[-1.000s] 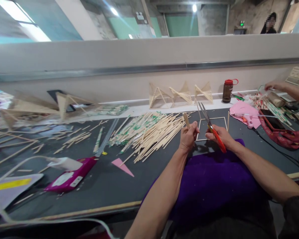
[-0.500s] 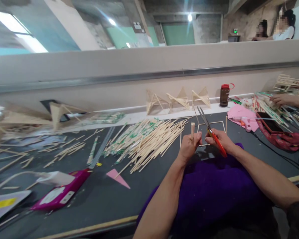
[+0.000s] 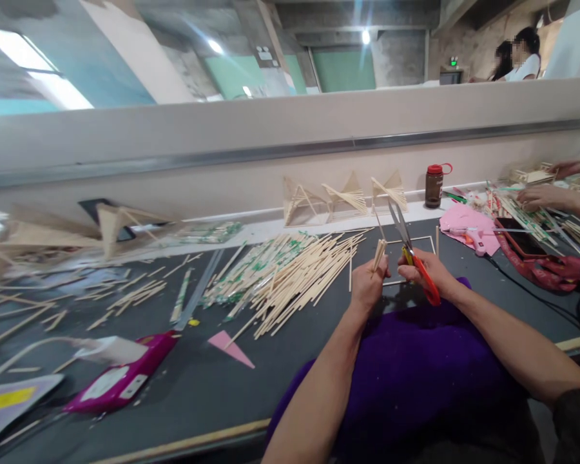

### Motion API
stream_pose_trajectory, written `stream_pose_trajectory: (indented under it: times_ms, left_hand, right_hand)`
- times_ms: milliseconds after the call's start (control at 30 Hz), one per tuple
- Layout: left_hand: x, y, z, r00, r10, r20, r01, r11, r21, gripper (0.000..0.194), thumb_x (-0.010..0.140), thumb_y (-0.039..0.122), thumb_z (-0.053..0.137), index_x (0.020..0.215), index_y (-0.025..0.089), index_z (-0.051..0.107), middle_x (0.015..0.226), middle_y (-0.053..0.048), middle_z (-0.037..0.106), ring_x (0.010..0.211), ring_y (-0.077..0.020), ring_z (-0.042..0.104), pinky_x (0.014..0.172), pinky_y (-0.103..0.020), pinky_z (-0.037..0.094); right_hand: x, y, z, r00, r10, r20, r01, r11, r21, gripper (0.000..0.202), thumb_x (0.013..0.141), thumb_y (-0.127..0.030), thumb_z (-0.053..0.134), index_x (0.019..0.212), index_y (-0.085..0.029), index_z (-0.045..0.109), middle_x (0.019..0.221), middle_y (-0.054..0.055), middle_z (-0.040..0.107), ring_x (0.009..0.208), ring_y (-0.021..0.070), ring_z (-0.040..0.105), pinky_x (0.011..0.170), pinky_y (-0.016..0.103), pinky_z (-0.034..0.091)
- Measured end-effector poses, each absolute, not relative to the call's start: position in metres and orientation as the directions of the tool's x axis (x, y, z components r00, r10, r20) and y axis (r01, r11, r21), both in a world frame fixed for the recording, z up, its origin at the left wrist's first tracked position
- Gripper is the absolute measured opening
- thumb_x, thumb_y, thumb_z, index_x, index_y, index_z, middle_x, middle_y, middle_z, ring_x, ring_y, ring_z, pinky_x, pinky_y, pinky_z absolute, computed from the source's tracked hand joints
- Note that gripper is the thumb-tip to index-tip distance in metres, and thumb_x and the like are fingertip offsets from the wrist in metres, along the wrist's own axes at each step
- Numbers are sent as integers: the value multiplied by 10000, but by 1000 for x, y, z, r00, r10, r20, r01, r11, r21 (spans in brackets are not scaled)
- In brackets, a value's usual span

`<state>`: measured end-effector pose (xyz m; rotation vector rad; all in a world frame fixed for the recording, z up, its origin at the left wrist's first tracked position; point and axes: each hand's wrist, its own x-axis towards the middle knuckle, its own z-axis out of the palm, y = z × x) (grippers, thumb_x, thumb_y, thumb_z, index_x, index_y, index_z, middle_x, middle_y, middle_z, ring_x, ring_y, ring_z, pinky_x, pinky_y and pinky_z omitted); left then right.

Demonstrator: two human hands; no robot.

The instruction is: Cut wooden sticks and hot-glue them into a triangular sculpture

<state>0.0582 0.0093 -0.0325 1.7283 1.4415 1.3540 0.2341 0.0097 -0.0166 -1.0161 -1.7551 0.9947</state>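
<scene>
left hand (image 3: 366, 283) closed round short sticks (image 3: 379, 253), i see remotely; right hand (image 3: 437, 268), at its three o'clock, grips red-handled scissors (image 3: 418, 267) pointing toward eleven. loose sticks (image 3: 303, 274) at left hand's nine. farther, bottle (image 3: 434, 188) at right hand's twelve.

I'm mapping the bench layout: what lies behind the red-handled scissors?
Behind the scissors, part of a thin stick frame shows on the dark tabletop: its far side and far right corner. Its near right corner cannot be seen, covered by the right hand.
</scene>
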Motion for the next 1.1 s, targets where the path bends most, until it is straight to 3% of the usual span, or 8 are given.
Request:
stream_pose_trajectory:
  times_ms: [167,400,533,767,1100]
  left_hand:
    - [60,5,-34,-22,896,444,505,-373,778,453,891,461,482,521,220,587,515,-13,536,521,-154,479,609,-274,356]
    - [57,0,-29,81,887,456,675,-385,629,265,851,283,524,643,226,678,617,-29,627,593,-170,528,642,-263,348]
    - [58,-1,-28,102,886,453,728,-377,573,253,883,289,545,740,222,742,686,-53,671,622,-177,544,624,-264,304]
    - [59,-1,-26,79,926,369,841,-260,474,269,920,273,542,718,202,703,664,-52,643,604,-169,501,603,-276,229]
    - [62,-3,-20,110,944,312,936,-204,287,283,959,226,486,768,192,692,776,-76,711,667,-178,583,611,-290,240]
  right_hand:
    - [233,5,-4,-207,935,288,149,321,-935,337,634,-495,695,801,-214,610,706,-25,571,656,145,528,647,301,449]
    - [231,-9,8,-178,924,339,-63,333,-941,372,633,-485,764,847,-223,609,689,-37,544,616,123,506,601,281,449]
    - [229,-14,7,-207,908,364,-50,362,-931,415,637,-509,794,877,-214,626,732,-21,583,659,137,552,647,294,477]
    - [231,-16,10,-198,902,383,10,392,-920,399,673,-523,765,904,-227,631,769,-14,599,692,142,554,665,289,483]
    - [233,-15,13,-135,838,528,158,545,-824,263,731,-459,683,741,-222,570,646,-42,542,564,101,460,592,248,430]
